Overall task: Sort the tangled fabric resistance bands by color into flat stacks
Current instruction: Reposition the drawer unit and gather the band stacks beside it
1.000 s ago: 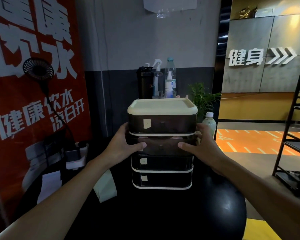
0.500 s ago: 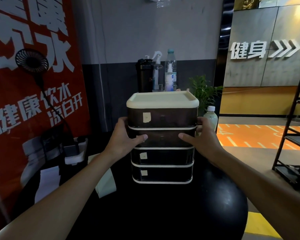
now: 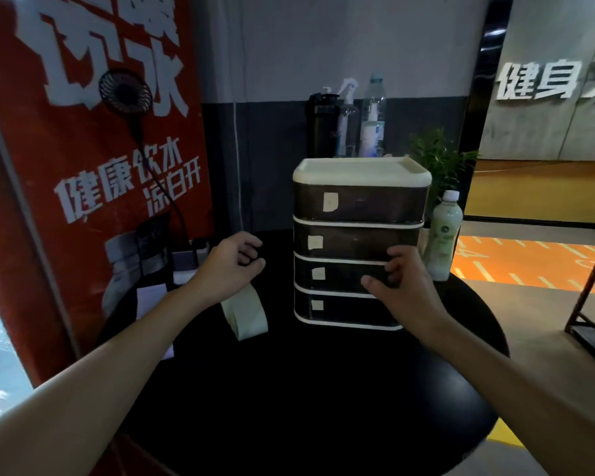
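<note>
A pale green band (image 3: 246, 316) lies looped on the black counter (image 3: 306, 389), left of the drawers (image 3: 358, 207). The left grip (image 3: 232, 266) hovers just above it, fingers loosely curled and holding nothing. The right grip (image 3: 402, 285) is curled at the third drawer's (image 3: 337, 273) front; whether it holds the drawer I cannot tell. A bottle (image 3: 443, 235) stands to the right of the drawers.

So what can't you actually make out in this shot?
Head view:
Drawer unit contents: dark tinted fronts hide them.
Paper labels: writing too small.
Right hand: grip on the third drawer unclear, its own fingers cover it.
Pale band: far end hidden behind the left hand.
</note>
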The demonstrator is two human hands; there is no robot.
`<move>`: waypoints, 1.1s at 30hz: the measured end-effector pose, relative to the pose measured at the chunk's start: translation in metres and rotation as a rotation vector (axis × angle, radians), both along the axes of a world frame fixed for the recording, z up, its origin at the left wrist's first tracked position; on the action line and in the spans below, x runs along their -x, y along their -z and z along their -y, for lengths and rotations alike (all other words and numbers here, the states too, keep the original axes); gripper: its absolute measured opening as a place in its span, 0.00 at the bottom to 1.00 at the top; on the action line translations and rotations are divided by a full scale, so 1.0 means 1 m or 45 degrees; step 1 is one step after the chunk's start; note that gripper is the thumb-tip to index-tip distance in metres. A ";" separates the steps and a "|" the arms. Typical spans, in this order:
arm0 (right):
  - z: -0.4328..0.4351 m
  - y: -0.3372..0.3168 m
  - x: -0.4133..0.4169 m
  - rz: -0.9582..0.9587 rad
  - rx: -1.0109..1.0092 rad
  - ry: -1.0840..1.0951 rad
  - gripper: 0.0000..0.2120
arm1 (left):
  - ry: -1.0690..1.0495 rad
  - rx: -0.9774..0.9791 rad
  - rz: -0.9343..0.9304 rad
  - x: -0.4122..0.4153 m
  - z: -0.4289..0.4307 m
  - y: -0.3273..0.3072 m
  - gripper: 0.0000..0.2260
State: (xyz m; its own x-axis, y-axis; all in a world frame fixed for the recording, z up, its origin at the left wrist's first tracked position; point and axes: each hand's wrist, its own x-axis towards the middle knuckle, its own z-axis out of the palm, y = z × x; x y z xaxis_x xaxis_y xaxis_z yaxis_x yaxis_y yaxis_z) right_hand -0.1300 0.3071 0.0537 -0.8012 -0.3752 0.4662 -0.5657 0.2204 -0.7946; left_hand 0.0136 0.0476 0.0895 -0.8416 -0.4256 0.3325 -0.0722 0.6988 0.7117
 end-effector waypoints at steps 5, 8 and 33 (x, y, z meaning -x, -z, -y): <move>0.036 0.007 -0.046 0.047 -0.043 -0.222 0.21 | -0.002 -0.023 0.024 -0.044 0.032 0.005 0.07; 0.062 0.011 -0.069 0.089 -0.110 -0.342 0.21 | -0.076 0.038 0.017 -0.061 0.047 0.013 0.06; 0.189 0.075 -0.075 0.466 -0.273 -0.217 0.42 | 0.014 0.269 0.133 -0.050 0.134 0.031 0.07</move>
State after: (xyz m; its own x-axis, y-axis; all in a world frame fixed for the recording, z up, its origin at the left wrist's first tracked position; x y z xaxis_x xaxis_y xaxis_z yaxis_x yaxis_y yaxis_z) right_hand -0.0549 0.1179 -0.0213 -0.8170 -0.5735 0.0609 -0.2983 0.3300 -0.8956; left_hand 0.0638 -0.0864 0.0587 -0.8803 -0.3466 0.3239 -0.1298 0.8327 0.5384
